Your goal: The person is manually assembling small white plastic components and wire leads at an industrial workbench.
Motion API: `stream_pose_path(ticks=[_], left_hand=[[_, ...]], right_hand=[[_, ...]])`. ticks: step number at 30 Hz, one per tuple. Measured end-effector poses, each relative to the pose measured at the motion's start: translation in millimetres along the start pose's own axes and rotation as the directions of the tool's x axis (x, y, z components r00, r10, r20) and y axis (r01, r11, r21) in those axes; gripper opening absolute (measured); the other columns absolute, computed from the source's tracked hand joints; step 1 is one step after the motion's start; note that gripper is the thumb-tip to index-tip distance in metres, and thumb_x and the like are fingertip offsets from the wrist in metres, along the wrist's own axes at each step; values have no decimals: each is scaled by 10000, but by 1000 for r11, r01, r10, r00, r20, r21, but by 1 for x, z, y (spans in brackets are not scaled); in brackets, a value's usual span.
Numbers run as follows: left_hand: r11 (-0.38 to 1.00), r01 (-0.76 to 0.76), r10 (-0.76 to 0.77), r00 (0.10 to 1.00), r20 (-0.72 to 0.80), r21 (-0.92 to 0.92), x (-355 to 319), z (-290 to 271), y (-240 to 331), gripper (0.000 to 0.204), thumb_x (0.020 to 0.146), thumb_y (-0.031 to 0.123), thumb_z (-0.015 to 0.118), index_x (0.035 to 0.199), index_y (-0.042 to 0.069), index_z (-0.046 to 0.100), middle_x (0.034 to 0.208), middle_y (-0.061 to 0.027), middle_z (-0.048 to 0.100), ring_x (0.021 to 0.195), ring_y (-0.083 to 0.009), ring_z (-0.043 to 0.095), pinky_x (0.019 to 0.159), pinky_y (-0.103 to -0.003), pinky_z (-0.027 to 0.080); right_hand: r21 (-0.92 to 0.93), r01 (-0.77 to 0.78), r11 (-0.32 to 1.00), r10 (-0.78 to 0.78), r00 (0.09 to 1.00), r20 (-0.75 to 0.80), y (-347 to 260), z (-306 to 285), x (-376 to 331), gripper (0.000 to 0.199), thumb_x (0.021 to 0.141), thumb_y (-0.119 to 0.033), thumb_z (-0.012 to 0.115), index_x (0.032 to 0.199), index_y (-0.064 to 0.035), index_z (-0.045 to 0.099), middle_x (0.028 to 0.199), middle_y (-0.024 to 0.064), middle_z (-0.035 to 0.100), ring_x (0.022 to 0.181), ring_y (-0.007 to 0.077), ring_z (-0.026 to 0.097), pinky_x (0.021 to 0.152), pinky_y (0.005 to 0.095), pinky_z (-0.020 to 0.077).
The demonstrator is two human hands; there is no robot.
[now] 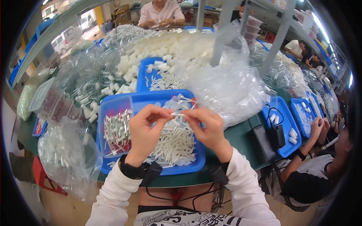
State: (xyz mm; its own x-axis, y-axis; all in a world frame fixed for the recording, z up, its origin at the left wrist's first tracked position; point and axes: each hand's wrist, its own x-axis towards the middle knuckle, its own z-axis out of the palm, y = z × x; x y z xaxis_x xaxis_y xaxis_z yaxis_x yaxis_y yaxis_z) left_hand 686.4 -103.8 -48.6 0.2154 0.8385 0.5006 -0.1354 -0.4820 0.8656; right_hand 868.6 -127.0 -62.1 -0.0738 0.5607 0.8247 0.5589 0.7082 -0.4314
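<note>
"Who's cut off?"
"The pink-shirted person, cropped at twelve o'clock."
"And between left grip and right grip?"
"A white piece, partly finger-covered, too small to identify."

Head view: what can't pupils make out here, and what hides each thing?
Head view: the full shape of the small white piece, partly covered by the left fingers and right fingers.
Head view: the blue tray's floor beneath the white sticks, hidden by their heap.
Head view: the head of the person in pink, cut by the upper edge.
Head view: the exact contents of the lower-left clear plastic bag, blurred by its folds.
</note>
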Motion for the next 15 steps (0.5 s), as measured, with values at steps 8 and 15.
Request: stream_pose_path(ticks=[8,15], left_hand=[[995,13,-21,997,76,102,-4,-5,-4,111,815,-56,653,911,-26,605,948,-127,687,872,-163,667,792,-255,531],[697,-123,145,989,29,706,-15,-4,60,320,757,13,678,1069,11,608,1129,-160,621,1062,-313,589,884,-360,467]], right_hand=[[-20,14,1000,-14,1000,17,-1,10,-2,106,792,-108,712,893,-114,680,735,31,655,606,208,624,521,302,477],[-210,68,975,-75,997,-27,32,4,-7,105,782,-113,710,884,-114,682,732,39,647,614,215,610,541,313,473]])
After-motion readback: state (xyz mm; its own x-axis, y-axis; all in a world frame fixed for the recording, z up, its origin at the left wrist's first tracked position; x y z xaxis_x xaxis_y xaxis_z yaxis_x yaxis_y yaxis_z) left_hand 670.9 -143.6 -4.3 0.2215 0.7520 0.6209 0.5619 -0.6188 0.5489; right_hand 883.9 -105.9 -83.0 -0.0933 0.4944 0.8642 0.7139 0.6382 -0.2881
